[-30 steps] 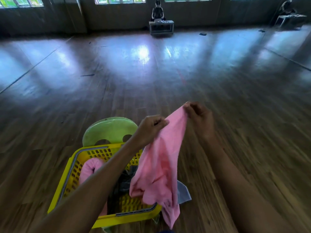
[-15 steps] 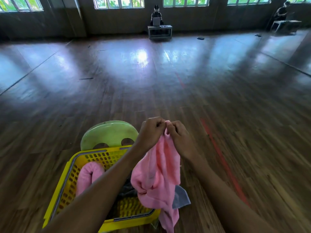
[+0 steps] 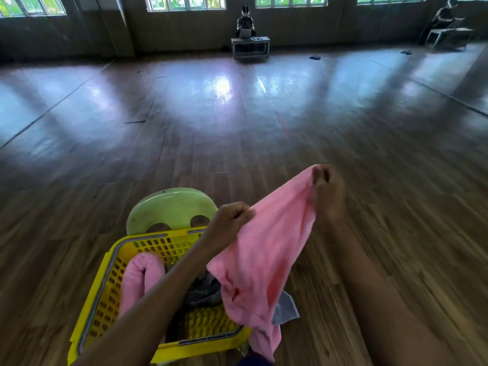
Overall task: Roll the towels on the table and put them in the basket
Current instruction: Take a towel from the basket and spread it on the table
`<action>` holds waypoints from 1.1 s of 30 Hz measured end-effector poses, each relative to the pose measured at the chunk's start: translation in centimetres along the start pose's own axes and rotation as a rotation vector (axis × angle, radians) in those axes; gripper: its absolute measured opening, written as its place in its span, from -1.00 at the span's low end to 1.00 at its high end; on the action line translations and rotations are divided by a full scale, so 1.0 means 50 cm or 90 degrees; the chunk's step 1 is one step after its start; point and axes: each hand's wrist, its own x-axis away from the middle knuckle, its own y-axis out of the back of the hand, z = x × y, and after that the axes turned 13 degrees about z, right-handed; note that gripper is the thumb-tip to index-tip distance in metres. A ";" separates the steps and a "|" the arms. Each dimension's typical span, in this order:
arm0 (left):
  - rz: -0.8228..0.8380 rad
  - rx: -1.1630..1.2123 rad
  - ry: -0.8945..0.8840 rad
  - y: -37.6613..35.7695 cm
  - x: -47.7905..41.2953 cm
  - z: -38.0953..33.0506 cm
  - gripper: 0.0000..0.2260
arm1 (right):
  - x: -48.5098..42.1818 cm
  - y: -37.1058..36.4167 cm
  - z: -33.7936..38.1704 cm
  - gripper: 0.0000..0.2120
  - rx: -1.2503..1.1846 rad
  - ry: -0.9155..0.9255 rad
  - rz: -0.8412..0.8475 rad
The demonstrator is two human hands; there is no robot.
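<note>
- Yellow basket [image 3: 105, 294] at lower left holds a rolled pink towel [image 3: 138, 277].
- Left hand [image 3: 228, 220], fist curled, pinches one edge of the unrolled pink towel [image 3: 264, 260].
- Right hand [image 3: 328, 192], raised higher, grips the far corner; cloth hangs over the basket's right side.

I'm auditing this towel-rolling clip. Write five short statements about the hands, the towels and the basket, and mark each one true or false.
1. The left hand and the right hand both pinch the held towel. True.
2. The held towel is rolled up tight. False: it hangs loose, spread between the two hands.
3. The basket is blue. False: it is yellow.
4. A rolled pink towel lies inside the basket. True.
5. A grey cloth also lies in the basket. True.
</note>
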 end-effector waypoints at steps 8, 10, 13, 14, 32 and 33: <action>0.017 -0.010 -0.051 -0.010 -0.012 -0.042 -0.75 | 0.053 -0.042 -0.029 -0.89 -0.013 0.007 0.356; 0.030 0.011 -0.058 -0.016 -0.020 -0.048 -0.73 | 0.067 -0.052 -0.042 -0.84 -0.033 0.012 0.407; 0.035 0.021 -0.044 -0.022 -0.023 -0.047 -0.72 | 0.072 -0.056 -0.060 -0.80 -0.050 -0.017 0.413; 0.034 0.012 -0.036 -0.022 -0.023 -0.046 -0.74 | 0.074 -0.057 -0.065 -0.78 -0.054 -0.022 0.413; 0.072 -0.028 -0.037 -0.002 -0.018 -0.040 -0.79 | 0.072 -0.039 -0.055 -0.85 -0.049 0.023 0.491; 0.072 -0.026 -0.040 -0.002 -0.021 -0.039 -0.79 | 0.075 -0.041 -0.057 -0.81 -0.064 0.028 0.492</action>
